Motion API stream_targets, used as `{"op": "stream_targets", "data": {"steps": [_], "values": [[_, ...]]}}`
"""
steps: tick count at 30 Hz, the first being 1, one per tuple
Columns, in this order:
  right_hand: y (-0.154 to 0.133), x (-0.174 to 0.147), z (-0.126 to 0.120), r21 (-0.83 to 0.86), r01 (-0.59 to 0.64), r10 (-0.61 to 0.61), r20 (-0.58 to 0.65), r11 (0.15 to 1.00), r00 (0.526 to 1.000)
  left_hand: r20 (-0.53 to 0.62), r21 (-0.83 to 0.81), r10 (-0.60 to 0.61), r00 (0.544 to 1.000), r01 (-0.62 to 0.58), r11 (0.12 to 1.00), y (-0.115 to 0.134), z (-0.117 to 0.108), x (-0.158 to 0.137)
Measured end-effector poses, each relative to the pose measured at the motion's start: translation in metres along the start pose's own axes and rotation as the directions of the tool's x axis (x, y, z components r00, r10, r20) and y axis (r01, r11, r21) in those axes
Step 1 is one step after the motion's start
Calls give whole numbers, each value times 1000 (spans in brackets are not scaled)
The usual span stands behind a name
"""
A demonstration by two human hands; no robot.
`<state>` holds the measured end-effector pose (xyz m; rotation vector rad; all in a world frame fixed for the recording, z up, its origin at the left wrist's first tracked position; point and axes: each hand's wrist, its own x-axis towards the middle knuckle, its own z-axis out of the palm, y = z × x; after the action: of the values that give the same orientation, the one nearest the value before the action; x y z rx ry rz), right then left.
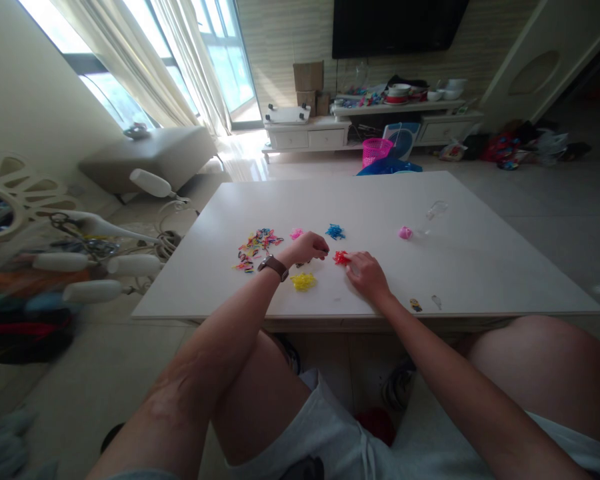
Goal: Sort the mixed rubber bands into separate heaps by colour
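Observation:
My left hand (309,249), with a brown-strapped watch (274,267) on the wrist, is closed in a pinch above the white table (460,267); a tiny dark bit shows at its fingertips, too small to name. The outstretched fingers of my right hand (367,272) touch the edge of a red pile of small pieces (340,257). Around the hands lie a blue pile (335,231), a pink pile (297,233) and a yellow pile (304,282). Some dark pieces are partly hidden beneath my left hand. A mixed-colour heap (260,244) spreads on the left.
On the table's right are a pink object (405,232), a clear container (436,210), a small yellow-and-dark item (416,305) and a clear piece (437,302). A white lamp (150,182) stands by the left edge. Beyond are a pink basket (376,152) and a cabinet (307,139).

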<state>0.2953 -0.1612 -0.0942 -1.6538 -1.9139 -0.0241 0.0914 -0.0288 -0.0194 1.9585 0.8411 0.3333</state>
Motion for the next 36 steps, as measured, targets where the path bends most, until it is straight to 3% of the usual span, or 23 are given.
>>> {"op": "stream_targets", "data": {"steps": [13,19,24,36], "values": [[3,-1,-1,10,11,-11,-12,1000,1000,24,-84,25,999,-23,996,-13,0,6],[0,-3,-7,75,146,-150,41,986,988,31,-55,15,999,-13,998,-13,0,6],[0,-3,-10,75,244,-252,125,967,960,55,-130,22,998,-15,991,-11,4,6],[-3,-2,-12,108,264,-280,184,959,942,70,-138,17,997,-7,990,-3,7,3]]}}
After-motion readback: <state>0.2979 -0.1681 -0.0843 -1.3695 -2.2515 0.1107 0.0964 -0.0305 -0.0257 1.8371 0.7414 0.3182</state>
